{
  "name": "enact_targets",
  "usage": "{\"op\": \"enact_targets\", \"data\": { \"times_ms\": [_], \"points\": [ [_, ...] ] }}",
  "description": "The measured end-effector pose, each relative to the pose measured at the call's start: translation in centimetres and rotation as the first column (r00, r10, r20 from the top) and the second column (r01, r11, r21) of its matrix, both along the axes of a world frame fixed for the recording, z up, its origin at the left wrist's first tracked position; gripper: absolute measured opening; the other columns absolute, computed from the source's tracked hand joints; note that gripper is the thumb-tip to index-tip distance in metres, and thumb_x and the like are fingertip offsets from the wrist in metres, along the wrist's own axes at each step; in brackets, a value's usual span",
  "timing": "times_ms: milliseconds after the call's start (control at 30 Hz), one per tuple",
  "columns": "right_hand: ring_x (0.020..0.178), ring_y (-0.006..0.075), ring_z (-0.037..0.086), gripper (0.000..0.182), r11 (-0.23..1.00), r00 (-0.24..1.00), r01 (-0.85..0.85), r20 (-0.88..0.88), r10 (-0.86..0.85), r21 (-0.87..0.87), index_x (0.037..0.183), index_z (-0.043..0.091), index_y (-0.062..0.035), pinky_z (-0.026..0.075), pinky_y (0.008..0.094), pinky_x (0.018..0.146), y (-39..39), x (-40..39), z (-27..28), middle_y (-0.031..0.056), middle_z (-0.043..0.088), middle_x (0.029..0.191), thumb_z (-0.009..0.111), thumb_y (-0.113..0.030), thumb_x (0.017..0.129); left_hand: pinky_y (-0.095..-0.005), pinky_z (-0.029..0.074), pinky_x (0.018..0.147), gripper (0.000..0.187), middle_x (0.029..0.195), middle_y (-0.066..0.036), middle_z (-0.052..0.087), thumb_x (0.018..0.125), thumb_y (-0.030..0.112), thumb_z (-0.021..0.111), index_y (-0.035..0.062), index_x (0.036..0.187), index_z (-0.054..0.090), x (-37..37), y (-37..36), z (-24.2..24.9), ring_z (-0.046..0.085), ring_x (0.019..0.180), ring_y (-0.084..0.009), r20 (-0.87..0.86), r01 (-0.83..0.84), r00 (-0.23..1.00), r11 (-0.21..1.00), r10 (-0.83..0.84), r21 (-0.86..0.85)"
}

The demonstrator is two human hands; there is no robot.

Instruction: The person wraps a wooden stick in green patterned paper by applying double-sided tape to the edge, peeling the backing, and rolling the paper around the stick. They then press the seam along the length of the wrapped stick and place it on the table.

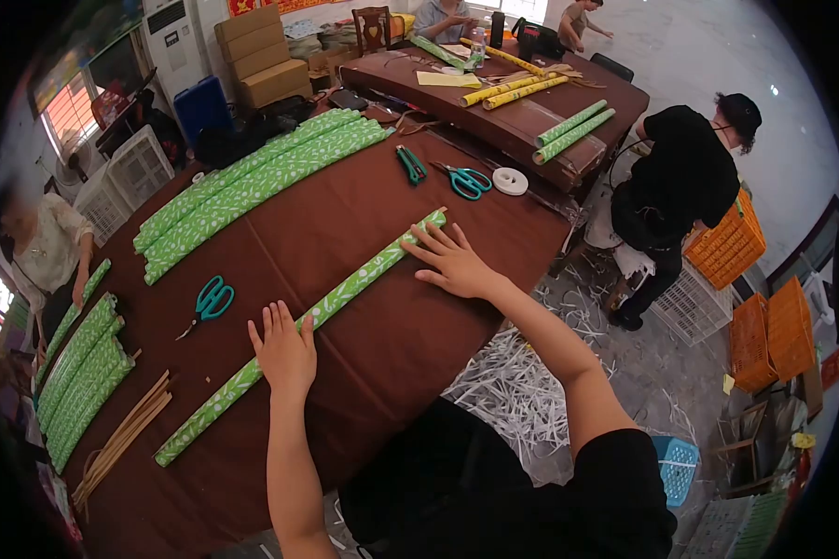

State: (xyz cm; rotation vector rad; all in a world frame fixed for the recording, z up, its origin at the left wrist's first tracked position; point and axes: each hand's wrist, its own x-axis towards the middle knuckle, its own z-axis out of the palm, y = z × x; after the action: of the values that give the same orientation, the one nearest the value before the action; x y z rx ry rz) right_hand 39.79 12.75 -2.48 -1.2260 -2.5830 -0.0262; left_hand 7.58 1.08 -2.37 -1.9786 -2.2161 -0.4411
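Observation:
A long green roll of patterned paper [350, 286] lies diagonally across the brown tabletop before me. My left hand [283, 352] rests flat on its middle, fingers stretched out. Near the roll's far end, my right hand [452, 263] also lies on it, open with the fingers spread. Teal-handled scissors [213, 296] are left of the roll. A second pair of scissors [468, 182], a green utility knife [409, 165] and a white tape roll [510, 182] lie beyond my right hand. Thin brown sticks [130, 433] are bundled at the near left.
Green patterned sheets [261, 191] lie along the far edge, and several green rolls [84, 382] at the left, beside a person [47, 242]. Another table [391, 79] holds yellow and green rolls. A person in black [690, 158] is at the right. Shredded paper [522, 391] litters the floor.

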Motion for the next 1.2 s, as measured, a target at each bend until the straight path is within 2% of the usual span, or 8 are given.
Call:
{"op": "enact_targets", "data": {
  "times_ms": [333, 467, 500, 700, 800, 967, 1033, 1200],
  "points": [
    [0.147, 0.0286, 0.016, 0.059, 1.0, 1.0, 0.004, 0.003, -0.004, 0.007, 0.151, 0.027, -0.0344, 0.009, 0.0595, 0.116, 0.2, 0.1, -0.2, 0.0019, 0.02, 0.16, 0.037, -0.057, 0.098, -0.0459, 0.012, 0.119, 0.062, 0.144, -0.018, 0.046, 0.103, 0.043, 0.032, -0.0057, 0.14, 0.041, 0.0, 0.1, -0.1, 0.034, 0.14, -0.0267, -0.013, -0.006, 1.0, 1.0, 0.006, -0.03],
    [0.148, 0.028, 0.012, 0.059, 1.0, 1.0, 0.011, 0.028, -0.01, -0.024, 0.152, 0.024, -0.0323, 0.007, 0.0593, 0.116, -0.2, -0.1, 0.2, 0.0031, 0.017, 0.161, 0.041, -0.05, 0.098, -0.0461, 0.013, 0.118, 0.062, 0.142, -0.018, 0.048, 0.103, 0.043, 0.032, -0.0059, 0.139, 0.043, -0.1, -0.1, -0.2, 0.036, 0.139, -0.0276, -0.01, -0.001, 1.0, 1.0, 0.001, 0.003],
    [0.148, 0.027, 0.015, 0.058, 1.0, 1.0, 0.017, 0.015, -0.017, 0.006, 0.151, 0.027, -0.0345, 0.008, 0.0582, 0.116, -0.1, -0.1, -0.1, 0.0009, 0.019, 0.16, 0.036, -0.056, 0.098, -0.0462, 0.013, 0.118, 0.062, 0.142, -0.018, 0.048, 0.103, 0.043, 0.033, -0.006, 0.139, 0.043, -0.1, 0.0, -0.1, 0.037, 0.138, -0.0278, -0.013, 0.003, 1.0, 1.0, -0.003, 0.017],
    [0.148, 0.0259, 0.015, 0.057, 0.999, 0.998, 0.045, 0.041, -0.045, -0.013, 0.151, 0.026, -0.0362, 0.006, 0.0615, 0.115, -0.2, -0.3, 0.3, -0.0005, 0.019, 0.16, 0.039, -0.053, 0.098, -0.0463, 0.016, 0.118, 0.061, 0.139, -0.018, 0.051, 0.102, 0.043, 0.035, -0.0054, 0.136, 0.046, -0.1, 0.0, -0.5, 0.04, 0.137, -0.0275, -0.039, 0.01, 0.999, 0.996, -0.006, 0.086],
    [0.148, 0.0283, 0.015, 0.056, 0.994, 0.994, 0.088, 0.063, -0.092, 0.069, 0.15, 0.028, -0.037, 0.005, 0.0624, 0.114, -0.3, -0.4, -0.1, -0.0006, 0.019, 0.16, 0.041, -0.053, 0.098, -0.0463, 0.017, 0.118, 0.061, 0.138, -0.018, 0.052, 0.101, 0.044, 0.036, -0.0049, 0.136, 0.047, -0.2, 0.0, -0.7, 0.041, 0.136, -0.0274, -0.051, -0.015, 0.999, 0.995, 0.02, 0.097],
    [0.147, 0.0291, 0.015, 0.061, 0.973, 0.977, 0.21, 0.014, -0.212, 0.098, 0.151, 0.029, -0.0296, 0.006, 0.0622, 0.114, 0.0, -0.1, -1.2, 0.0057, 0.02, 0.159, 0.041, -0.055, 0.097, -0.0462, 0.017, 0.118, 0.061, 0.137, -0.018, 0.053, 0.101, 0.044, 0.036, -0.0053, 0.136, 0.047, -0.1, 0.1, -0.8, 0.041, 0.136, -0.027, -0.036, 0.004, 0.999, 0.994, 0.0, 0.112],
    [0.147, 0.0292, 0.015, 0.068, 0.962, 0.969, 0.243, 0.006, -0.246, 0.124, 0.152, 0.028, -0.0188, 0.008, 0.0589, 0.116, 0.1, -0.1, -1.3, 0.0083, 0.022, 0.159, 0.04, -0.056, 0.097, -0.0462, 0.017, 0.118, 0.061, 0.137, -0.019, 0.053, 0.102, 0.044, 0.036, -0.0055, 0.136, 0.047, -0.2, 0.2, -0.8, 0.041, 0.136, -0.027, -0.031, 0.004, 1.0, 0.994, -0.001, 0.113],
    [0.146, 0.0304, 0.018, 0.075, 0.952, 0.968, 0.248, -0.075, -0.238, 0.181, 0.151, 0.026, -0.0068, 0.011, 0.0549, 0.116, -0.5, -1.0, -0.8, 0.0119, 0.025, 0.157, 0.045, -0.054, 0.095, -0.046, 0.016, 0.118, 0.061, 0.138, -0.019, 0.052, 0.102, 0.044, 0.036, -0.0058, 0.136, 0.047, -0.2, 0.2, -0.7, 0.041, 0.136, -0.027, -0.024, -0.008, 1.0, 0.993, 0.011, 0.12]
  ]
}}
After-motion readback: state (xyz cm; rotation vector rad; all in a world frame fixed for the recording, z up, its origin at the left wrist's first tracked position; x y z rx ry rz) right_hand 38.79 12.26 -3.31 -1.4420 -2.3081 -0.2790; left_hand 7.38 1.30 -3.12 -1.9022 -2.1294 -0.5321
